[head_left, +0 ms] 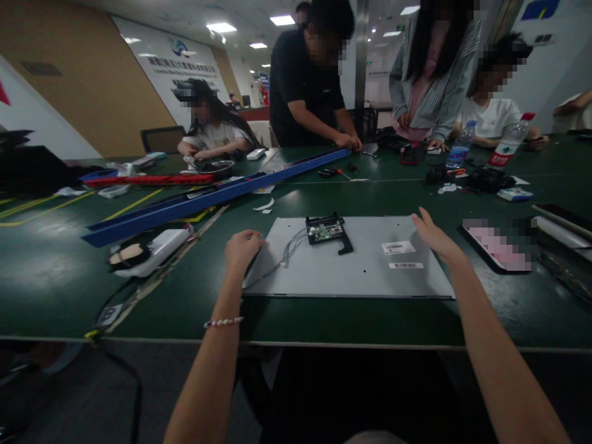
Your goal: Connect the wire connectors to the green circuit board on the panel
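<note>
A flat grey metal panel (361, 271) lies face down on the green table (55, 277) in front of me. A small black bracket with a green circuit board (326, 230) sits at its far edge, and thin grey wires (289, 251) run from it toward the left. My left hand (242, 246) is curled over the panel's left edge, gripping it. My right hand (433, 237) lies with fingers stretched out at the panel's far right edge. Two white barcode labels (398, 248) are stuck on the panel near my right hand.
A long blue rail (208, 198) crosses the table diagonally, and a person in black holds its far end. A white device (148, 250) with cable lies at left. Water bottles (509, 143), black parts and a tablet (499, 246) sit at right. Other people work at the far side.
</note>
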A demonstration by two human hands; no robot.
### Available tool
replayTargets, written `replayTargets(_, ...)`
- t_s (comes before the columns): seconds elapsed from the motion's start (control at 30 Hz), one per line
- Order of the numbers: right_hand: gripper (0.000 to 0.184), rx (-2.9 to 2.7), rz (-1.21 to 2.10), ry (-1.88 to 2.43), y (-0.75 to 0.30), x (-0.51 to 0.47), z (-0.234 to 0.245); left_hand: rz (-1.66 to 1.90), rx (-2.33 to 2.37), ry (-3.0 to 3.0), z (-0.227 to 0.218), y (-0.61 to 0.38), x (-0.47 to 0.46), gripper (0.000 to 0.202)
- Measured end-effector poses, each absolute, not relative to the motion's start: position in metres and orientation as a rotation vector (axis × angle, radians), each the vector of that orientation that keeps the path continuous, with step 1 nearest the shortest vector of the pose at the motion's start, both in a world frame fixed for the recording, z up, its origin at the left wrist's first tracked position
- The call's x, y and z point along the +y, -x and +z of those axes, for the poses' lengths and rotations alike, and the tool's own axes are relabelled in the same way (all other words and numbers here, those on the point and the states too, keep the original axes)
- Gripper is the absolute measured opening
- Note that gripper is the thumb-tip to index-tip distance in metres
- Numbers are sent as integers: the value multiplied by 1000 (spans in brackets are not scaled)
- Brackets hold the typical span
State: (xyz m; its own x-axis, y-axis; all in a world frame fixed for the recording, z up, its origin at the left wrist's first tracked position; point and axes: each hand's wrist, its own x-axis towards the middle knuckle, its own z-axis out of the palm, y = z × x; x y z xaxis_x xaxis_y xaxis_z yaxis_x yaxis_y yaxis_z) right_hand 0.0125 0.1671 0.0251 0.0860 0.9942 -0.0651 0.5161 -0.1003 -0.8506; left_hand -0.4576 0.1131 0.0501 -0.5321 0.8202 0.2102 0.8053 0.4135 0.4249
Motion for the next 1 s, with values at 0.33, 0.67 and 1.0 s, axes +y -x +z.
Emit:
replayTargets(0.33,78,-1720,642,1831,-20,175,4,905,2445,-1552,48,425,114,31)
replayTargets(0.67,47,-2221,380,1353,34,173,30,730,2506,-1850,45,413,114,33)
replayTargets(1.0,18,-2288,387,1043,105,197,26,669,2461,-1976,41,413,114,30)
